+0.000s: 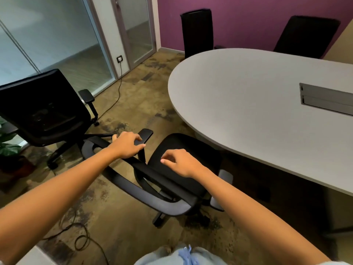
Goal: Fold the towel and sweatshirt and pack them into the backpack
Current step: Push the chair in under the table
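Note:
No towel, sweatshirt or backpack shows in the head view. A black office chair (193, 148) stands just in front of me, its seat tucked towards the table. My left hand (127, 145) grips the chair where its left armrest (146, 134) meets the backrest, fingers curled over the pad and thumb on the far side. My right hand (180, 162) hovers over the seat with loosely curled fingers and holds nothing.
A grey oval table (248, 104) with a metal cable hatch (325, 98) fills the right. A second black chair (44, 106) stands at the left, two more (197, 31) behind the table. Cables (82, 240) lie on the carpet; a plant (7, 146) is at the far left.

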